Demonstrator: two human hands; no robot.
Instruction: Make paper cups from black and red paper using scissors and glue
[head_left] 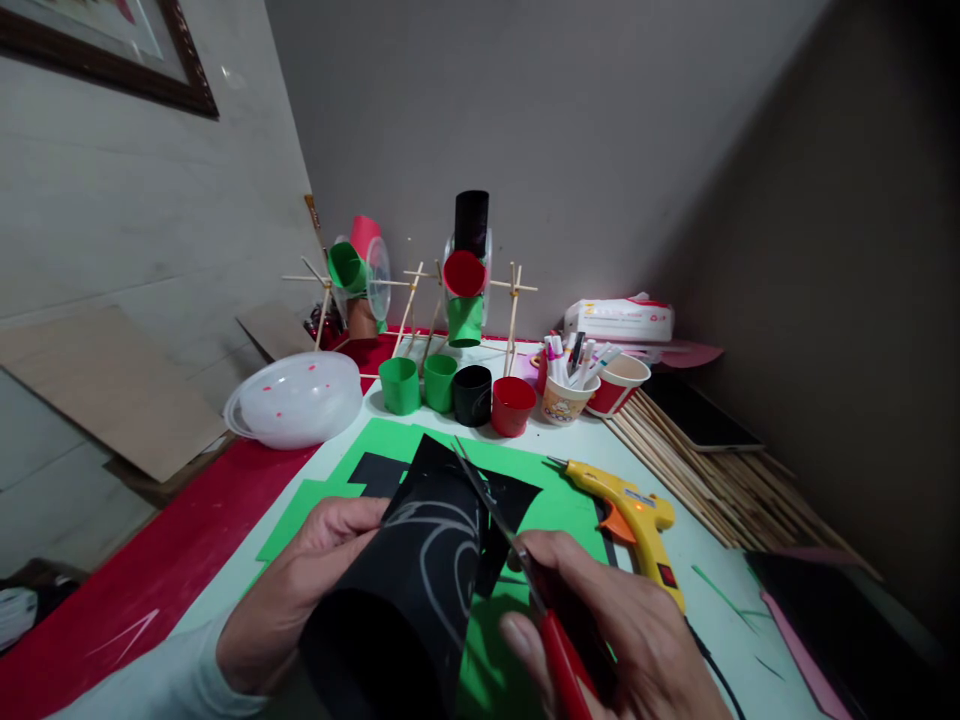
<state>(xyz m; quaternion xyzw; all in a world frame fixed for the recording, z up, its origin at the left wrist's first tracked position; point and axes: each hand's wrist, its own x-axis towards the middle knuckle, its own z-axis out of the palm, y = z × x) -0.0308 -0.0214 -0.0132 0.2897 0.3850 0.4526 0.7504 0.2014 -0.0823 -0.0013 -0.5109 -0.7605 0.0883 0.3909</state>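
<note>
My left hand [304,575] grips a black paper tube [409,590] from its left side. Pale curved lines are drawn on the tube, and its open end faces me. In my right hand [600,620] is a pair of scissors [551,630] with red handles. Their blades reach forward along the tube's right side, by its far edge; I cannot tell whether they touch the paper. Beneath lie green paper sheets [382,440] and black paper pieces [510,490].
A yellow glue gun [626,505] lies to the right, its cord running toward me. Behind are small green, black and red paper cups [514,405], a pen cup [570,400] and stick frames with paper tubes. Plastic lids [300,400] sit left; wooden sticks [697,470] lie right.
</note>
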